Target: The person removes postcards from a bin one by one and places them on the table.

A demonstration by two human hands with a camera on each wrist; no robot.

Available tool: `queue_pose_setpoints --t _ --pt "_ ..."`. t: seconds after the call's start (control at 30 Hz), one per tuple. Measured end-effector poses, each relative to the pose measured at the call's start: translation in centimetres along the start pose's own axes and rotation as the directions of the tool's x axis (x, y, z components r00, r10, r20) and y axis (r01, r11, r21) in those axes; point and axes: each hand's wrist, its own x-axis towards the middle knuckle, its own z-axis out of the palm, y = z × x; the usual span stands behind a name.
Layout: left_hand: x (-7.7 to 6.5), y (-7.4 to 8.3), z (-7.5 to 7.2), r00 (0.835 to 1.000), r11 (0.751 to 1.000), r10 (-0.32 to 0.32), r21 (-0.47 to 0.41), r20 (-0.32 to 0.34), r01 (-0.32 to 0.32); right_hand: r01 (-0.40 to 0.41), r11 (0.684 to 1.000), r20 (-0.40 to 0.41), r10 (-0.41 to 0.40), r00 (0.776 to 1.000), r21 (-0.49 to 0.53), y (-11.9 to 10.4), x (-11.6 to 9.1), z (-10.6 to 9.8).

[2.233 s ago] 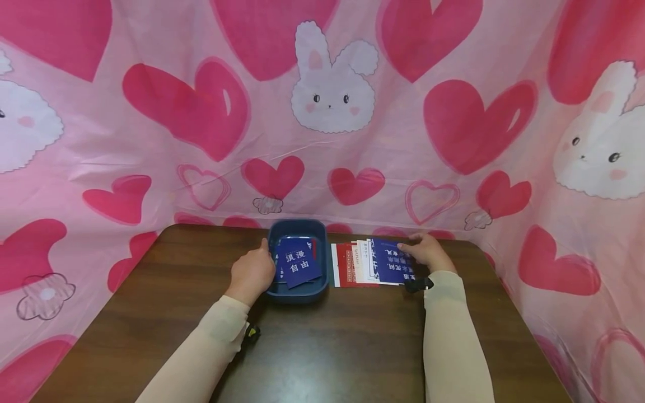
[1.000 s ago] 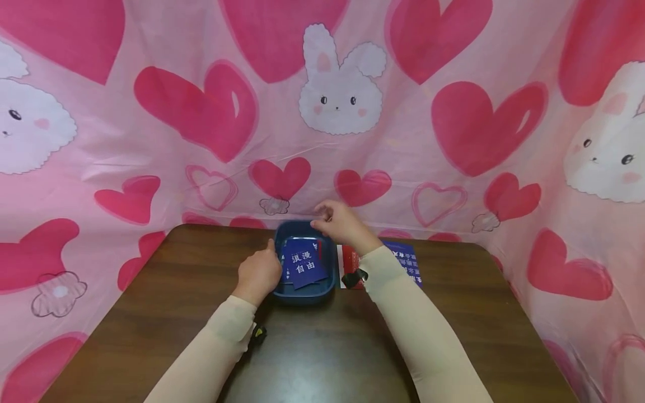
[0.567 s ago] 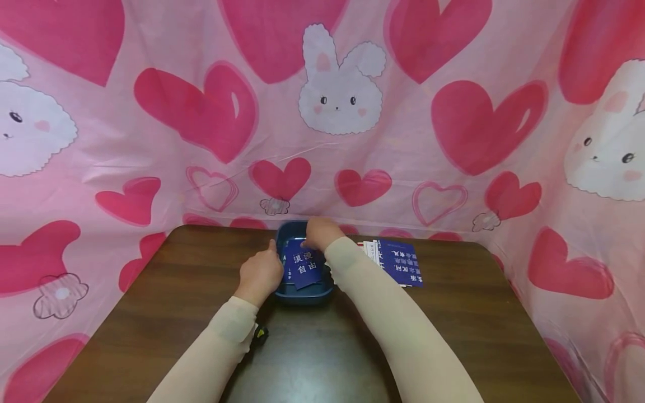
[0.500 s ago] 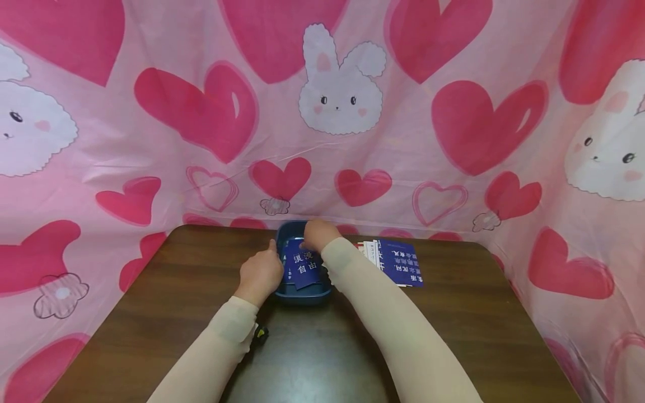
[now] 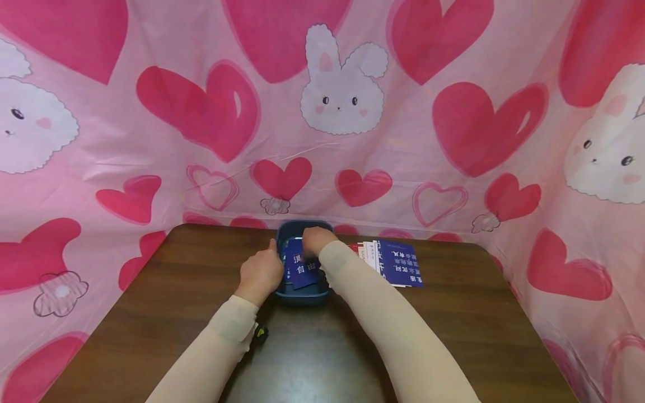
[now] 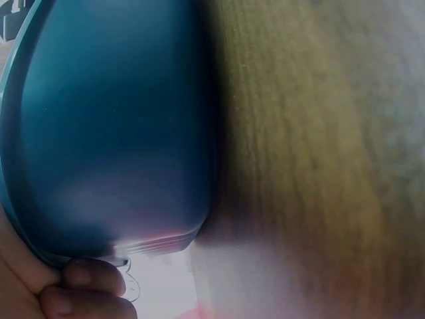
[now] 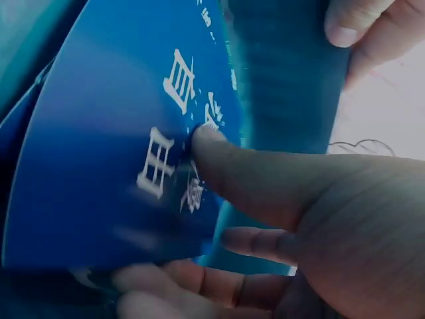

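Note:
A dark blue plastic basin (image 5: pixel 302 299) stands at the back of the table with several cards inside. My left hand (image 5: pixel 259 275) grips its left rim; in the left wrist view the curled fingers (image 6: pixel 93 286) lie outside the basin wall (image 6: pixel 113 119). Inside the basin my right hand (image 5: pixel 318 242) pinches a blue card (image 5: pixel 299 274) with white characters. The right wrist view has the thumb on top of the blue card (image 7: pixel 99 173) and the fingers beneath it, the card slightly bent. Whether other cards are in that pinch I cannot tell.
To the right of the basin lies a fanned row of red, white and blue cards, with a blue card (image 5: pixel 403 263) at its right end. Behind the wooden table (image 5: pixel 302 347) hangs a pink curtain (image 5: pixel 342 151) with hearts and rabbits.
My right hand has gone from the card row on the right to inside the basin, where it now pinches the blue card. The left hand has kept its grip on the basin.

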Motion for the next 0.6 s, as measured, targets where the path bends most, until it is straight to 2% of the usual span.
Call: queue_pose_setpoints --t 0.07,0.1,0.13,0.23,0.3,0.33,0.37,0.47,0.6 --pt "0.0 0.0 0.1 1.000 1.000 -0.002 0.000 0.001 0.002 0.021 0.999 -0.022 -0.021 1.000 0.028 0.8 1.1 0.3" --pt "0.0 0.0 0.1 1.000 1.000 -0.004 -0.004 0.002 0.004 0.025 0.999 -0.042 -0.023 0.999 0.043 0.6 0.0 -0.2" --pt "0.0 0.1 0.2 1.000 1.000 -0.008 -0.003 0.004 0.008 0.030 0.998 -0.062 -0.026 0.998 0.061 0.9 0.2 -0.1" --pt "0.0 0.3 0.2 1.000 1.000 -0.014 0.002 0.006 0.014 0.053 0.978 -0.095 -0.035 0.995 0.202 0.6 -3.9 -2.3" --pt "0.1 0.3 0.2 1.000 1.000 -0.014 0.007 0.002 0.014 0.073 0.947 -0.091 -0.047 0.995 0.312 0.4 -6.8 -4.0" --pt "0.1 0.4 0.2 1.000 1.000 -0.016 0.012 -0.002 0.016 0.089 0.925 -0.079 -0.065 0.995 0.370 0.8 -7.0 -4.3" --pt "0.2 0.4 0.2 1.000 1.000 -0.012 0.016 -0.012 0.012 0.101 0.898 -0.067 -0.080 0.995 0.427 0.8 -8.6 -5.3" --pt "0.2 0.2 0.3 0.999 0.999 -0.004 0.036 -0.044 0.006 0.141 0.858 -0.057 -0.130 0.990 0.493 2.1 -9.0 -5.7" --pt "0.3 0.1 0.2 0.997 0.998 0.003 0.061 -0.073 0.001 0.186 0.804 -0.101 -0.157 0.983 0.565 4.3 -9.7 -5.6"
